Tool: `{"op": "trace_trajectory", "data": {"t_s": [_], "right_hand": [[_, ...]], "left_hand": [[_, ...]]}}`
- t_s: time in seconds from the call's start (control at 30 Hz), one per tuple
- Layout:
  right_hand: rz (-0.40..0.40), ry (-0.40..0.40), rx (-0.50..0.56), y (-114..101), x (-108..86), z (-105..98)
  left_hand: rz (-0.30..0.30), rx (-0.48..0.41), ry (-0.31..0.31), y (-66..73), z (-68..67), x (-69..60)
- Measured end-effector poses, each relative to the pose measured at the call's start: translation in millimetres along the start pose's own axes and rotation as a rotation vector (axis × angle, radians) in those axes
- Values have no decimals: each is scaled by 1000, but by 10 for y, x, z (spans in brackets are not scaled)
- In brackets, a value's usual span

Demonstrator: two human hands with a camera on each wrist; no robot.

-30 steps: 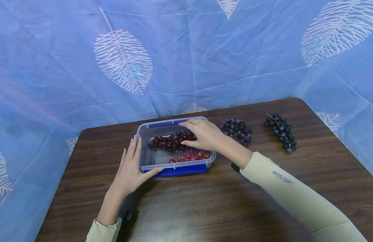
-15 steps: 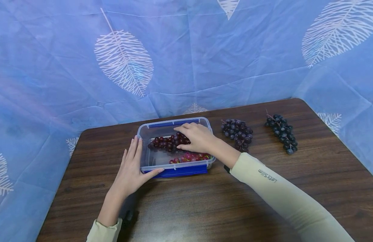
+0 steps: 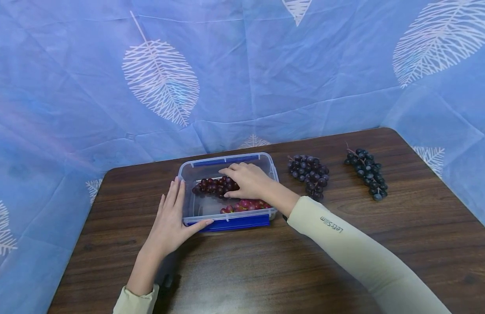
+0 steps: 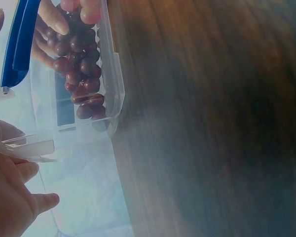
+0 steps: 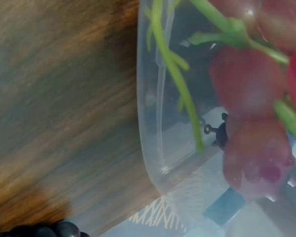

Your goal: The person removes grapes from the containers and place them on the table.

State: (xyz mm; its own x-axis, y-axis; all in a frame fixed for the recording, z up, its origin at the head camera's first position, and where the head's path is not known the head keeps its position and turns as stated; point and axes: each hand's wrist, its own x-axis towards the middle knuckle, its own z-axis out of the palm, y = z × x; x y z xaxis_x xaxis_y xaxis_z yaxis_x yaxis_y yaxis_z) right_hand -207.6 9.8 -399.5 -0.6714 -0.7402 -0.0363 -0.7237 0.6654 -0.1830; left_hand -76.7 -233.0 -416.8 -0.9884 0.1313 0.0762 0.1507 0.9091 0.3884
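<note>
A clear container with blue clips point(image 3: 228, 223) sits on the table, holding a dark red grape bunch point(image 3: 212, 186) and, nearer its front wall, a pinkish-red bunch point(image 3: 246, 205). My left hand point(image 3: 165, 222) lies at the container's left end, fingers extended along the wall and thumb on the front rim. Inside the container, my right hand point(image 3: 250, 181) touches the right part of the dark red bunch, fingers and thumb spread around it and hiding some of it. Through the clear wall, the left wrist view shows fingers point(image 4: 53, 19) against the dark grapes point(image 4: 76, 74); green stems point(image 5: 175, 74) show in the right wrist view.
Right of the container lies a purple-black grape bunch point(image 3: 309, 170), with another dark bunch point(image 3: 368, 172) farther right. Both are on the brown wooden table point(image 3: 266, 270). A blue cloth with white leaf prints point(image 3: 297, 78) hangs behind.
My right hand has moved left and slightly toward the front over the dark red bunch, whose left end has stayed in place. The left hand and container have hardly moved.
</note>
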Motion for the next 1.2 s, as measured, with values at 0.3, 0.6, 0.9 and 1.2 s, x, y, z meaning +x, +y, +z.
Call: {"op": "trace_trajectory", "data": {"t_s": [0.3, 0.6, 0.9, 1.2], "right_hand": [[13, -79, -52, -55, 84, 54], [51, -116, -105, -85, 156, 127], [58, -91, -124, -73, 200, 140], [48, -52, -140, -76, 187, 116]], "left_hand": [[5, 8, 10, -22, 3, -15], [11, -2, 15, -15, 5, -24], [3, 9, 15, 0, 7, -10], [6, 8, 11, -12, 14, 2]]}}
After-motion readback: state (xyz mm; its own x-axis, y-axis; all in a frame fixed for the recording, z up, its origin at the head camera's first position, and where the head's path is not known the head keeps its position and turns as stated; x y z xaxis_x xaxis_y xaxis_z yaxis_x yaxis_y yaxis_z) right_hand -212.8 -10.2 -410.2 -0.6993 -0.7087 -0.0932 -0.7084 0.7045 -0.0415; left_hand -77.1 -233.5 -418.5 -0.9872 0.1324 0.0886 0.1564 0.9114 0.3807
